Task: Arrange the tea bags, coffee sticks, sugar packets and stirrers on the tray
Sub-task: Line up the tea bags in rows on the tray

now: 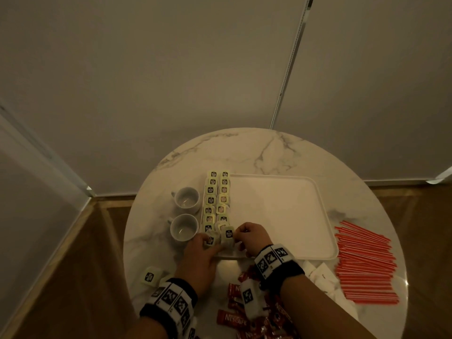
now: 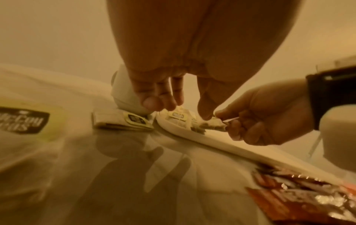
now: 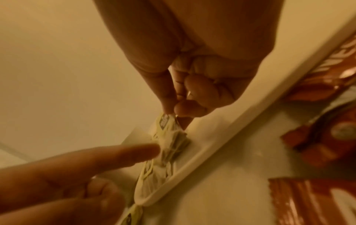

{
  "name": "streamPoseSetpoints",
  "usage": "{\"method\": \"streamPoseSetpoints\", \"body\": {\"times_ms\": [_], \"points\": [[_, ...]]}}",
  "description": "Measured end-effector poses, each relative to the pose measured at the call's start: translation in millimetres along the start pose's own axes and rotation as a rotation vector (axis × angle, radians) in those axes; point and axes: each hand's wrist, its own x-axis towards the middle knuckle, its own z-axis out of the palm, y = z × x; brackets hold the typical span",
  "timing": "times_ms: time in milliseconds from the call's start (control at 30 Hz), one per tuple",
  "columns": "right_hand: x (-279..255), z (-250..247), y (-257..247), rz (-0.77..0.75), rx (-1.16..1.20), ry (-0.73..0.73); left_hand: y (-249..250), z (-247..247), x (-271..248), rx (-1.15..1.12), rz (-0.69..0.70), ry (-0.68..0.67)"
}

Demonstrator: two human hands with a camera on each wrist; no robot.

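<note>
From the head camera, a white tray (image 1: 281, 211) sits on a round marble table (image 1: 244, 152). Two rows of tea bags (image 1: 217, 199) run along the tray's left edge, from far to near. At the near end of those rows, the right hand (image 1: 252, 237) pinches the tag of a tea bag (image 1: 228, 237), while the left hand (image 1: 199, 255) reaches in from the left, fingers extended against the neighbouring bag. Two white cups (image 1: 186, 216) stand left of the tray, red stirrers (image 1: 364, 263) lie right of it, white sugar packets (image 1: 318, 272) are near its right corner, and red Nescafe coffee sticks (image 1: 232, 321) lie nearest.

From the left wrist, the left fingers (image 2: 152, 103) hang straight over the tray's near corner; a loose tea bag (image 2: 123, 121) lies on the table beside it.

From the right wrist, thumb and forefinger (image 3: 167, 105) squeeze the tag, and a left finger (image 3: 134, 152) touches the bag.
</note>
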Motion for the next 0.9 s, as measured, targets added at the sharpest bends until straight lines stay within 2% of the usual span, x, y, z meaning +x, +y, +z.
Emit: {"method": "streamPoseSetpoints", "body": {"times_ms": [133, 400, 533, 667, 800, 900], "points": [[5.0, 9.5, 0.0, -0.03, -0.126, -0.002, -1.4, 5.3, 4.3, 0.17, -0.056, -0.059], [11.4, 13.8, 1.2, -0.059, -0.221, -0.016, -7.8, 8.1, 7.2, 0.227, -0.122, -0.079], [12.7, 5.2, 1.4, -0.055, -0.165, -0.061, -9.0, 9.6, 7.8, 0.218, -0.127, -0.087], [13.1, 4.3, 3.8, -0.044, -0.18, -0.097, -7.5, 9.1, 5.4, 0.163, -0.087, -0.025], [16.3, 11.6, 3.2, -0.066, -0.309, -0.023, -5.2, 9.8, 6.2, 0.08, 0.004, 0.063], [17.3, 13.2, 1.7, -0.065, -0.413, 0.022, -3.5, 11.9, 5.5, 0.121, 0.072, 0.026]]}}
